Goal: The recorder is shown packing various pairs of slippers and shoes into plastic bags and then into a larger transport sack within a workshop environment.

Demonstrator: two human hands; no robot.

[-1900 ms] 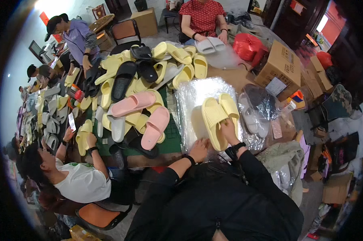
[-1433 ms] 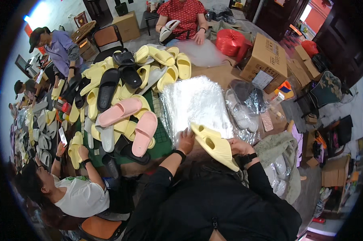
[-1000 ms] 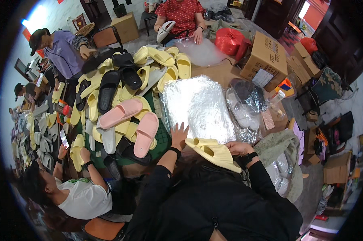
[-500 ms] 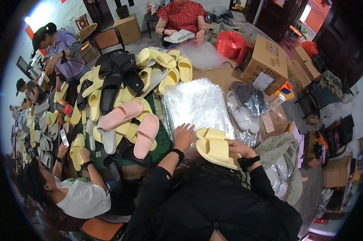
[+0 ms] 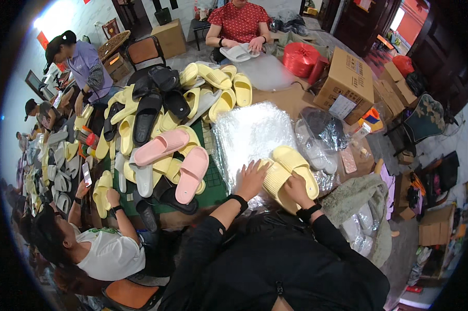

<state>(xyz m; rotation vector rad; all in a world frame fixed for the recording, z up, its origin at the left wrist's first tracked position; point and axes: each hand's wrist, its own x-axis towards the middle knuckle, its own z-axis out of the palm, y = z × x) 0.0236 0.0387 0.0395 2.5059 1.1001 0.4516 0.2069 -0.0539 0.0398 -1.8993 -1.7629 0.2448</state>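
A pair of pale yellow slide slippers (image 5: 277,180) lies side by side at the near edge of a stack of clear plastic bags (image 5: 254,127). My right hand (image 5: 298,189) grips the pair, its fingers down between the two slippers and partly hidden. Fingers spread, my left hand (image 5: 251,181) rests on the shiny bags, its fingertips beside or touching the left slipper's ribbed strap. To the left, a pink slipper (image 5: 192,175) lies on the edge of a mixed heap.
Yellow slippers (image 5: 222,103) and black slippers (image 5: 147,118) pile up on the left. Bagged grey slippers (image 5: 317,147) and a cardboard box (image 5: 346,85) stand right. Co-workers sit at left and opposite; one holds a white slipper (image 5: 239,52). A red twine roll (image 5: 300,58) stands at the back.
The yellow pair has turned and moved onto the bags' near edge. My right hand has shifted left, over the pair. My left hand has moved slightly right, close to the slippers.
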